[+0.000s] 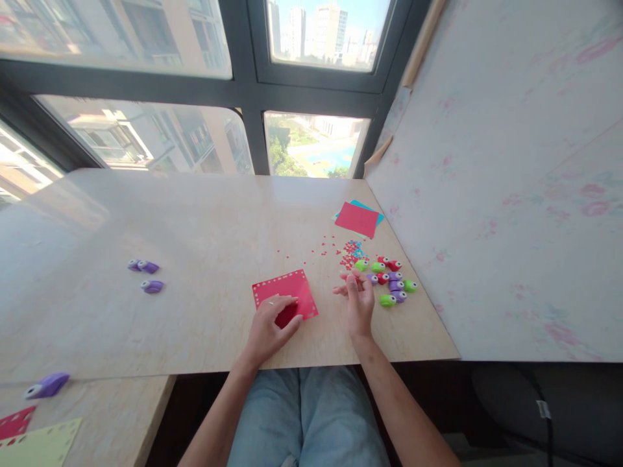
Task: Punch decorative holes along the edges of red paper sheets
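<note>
While the left hand [270, 324] presses flat, fingers spread, on the red square paper sheet with a punched border [286, 295] at the near edge of the pale wooden worktop [195, 233], the right hand [359, 299] hovers just right of that sheet, loosely curled, grasping nothing visible.
Step, judged: between punches; next calls for a punch from the cluster of small coloured plastic paper punches [389, 280] right of the sheet.
Containers: none in view.

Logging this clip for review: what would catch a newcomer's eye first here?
The square red paper sheet with punched holes along its edges, lying near the front edge of the pale wooden table, with the left hand resting on it. Just right of the open right hand sits a cluster of small green, red and purple paper punches, with red and blue confetti behind.
</note>
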Tool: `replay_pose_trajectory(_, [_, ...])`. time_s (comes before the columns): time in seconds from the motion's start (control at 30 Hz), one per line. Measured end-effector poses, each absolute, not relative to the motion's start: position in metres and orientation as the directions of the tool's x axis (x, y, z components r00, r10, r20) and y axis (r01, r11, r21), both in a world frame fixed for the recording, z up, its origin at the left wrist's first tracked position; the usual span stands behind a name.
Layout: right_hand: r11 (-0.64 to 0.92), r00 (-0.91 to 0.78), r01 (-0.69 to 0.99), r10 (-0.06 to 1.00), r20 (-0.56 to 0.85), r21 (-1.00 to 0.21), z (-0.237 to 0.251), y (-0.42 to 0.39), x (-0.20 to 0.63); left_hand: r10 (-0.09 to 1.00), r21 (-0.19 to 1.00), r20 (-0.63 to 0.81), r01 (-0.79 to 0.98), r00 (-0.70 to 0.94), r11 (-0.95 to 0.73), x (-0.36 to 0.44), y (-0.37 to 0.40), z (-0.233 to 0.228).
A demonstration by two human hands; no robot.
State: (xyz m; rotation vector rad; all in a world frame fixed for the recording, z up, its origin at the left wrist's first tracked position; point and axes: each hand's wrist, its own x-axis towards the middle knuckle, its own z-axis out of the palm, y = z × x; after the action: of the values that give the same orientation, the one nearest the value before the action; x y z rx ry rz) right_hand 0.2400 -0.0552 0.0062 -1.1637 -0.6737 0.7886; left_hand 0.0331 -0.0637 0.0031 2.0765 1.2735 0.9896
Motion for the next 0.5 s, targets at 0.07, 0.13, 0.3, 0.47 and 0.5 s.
replay_pose_trajectory(0.07, [0.165, 0.566, -0.133, 0.822, 0.062, -0.977, 0.003, -0.053, 0.241, 0.870, 0.683, 0.347, 0.541, 0.351, -0.491, 0.034, -0.064, 0.004])
replay_pose_trajectory(0.13, [0.134, 0.561, -0.008, 0.821, 0.106, -0.991, -0.001, -0.051, 0.242, 0.853, 0.663, 0.351, 0.541, 0.386, -0.517, 0.035, -0.065, 0.006])
replay_pose_trajectory(0.3, [0.099, 0.521, 0.167, 0.836, 0.173, -0.981, -0.013, -0.051, 0.246, 0.857, 0.706, 0.325, 0.501, 0.399, -0.501, 0.034, -0.067, 0.012])
replay_pose_trajectory(0.47, [0.114, 0.527, 0.027, 0.843, 0.111, -0.993, -0.011, -0.052, 0.245, 0.868, 0.789, 0.289, 0.412, 0.404, -0.455, 0.032, -0.069, 0.015])
replay_pose_trajectory(0.5, [0.129, 0.534, -0.057, 0.842, 0.079, -0.990, -0.008, -0.053, 0.245, 0.880, 0.807, 0.289, 0.399, 0.377, -0.436, 0.033, -0.070, 0.015])
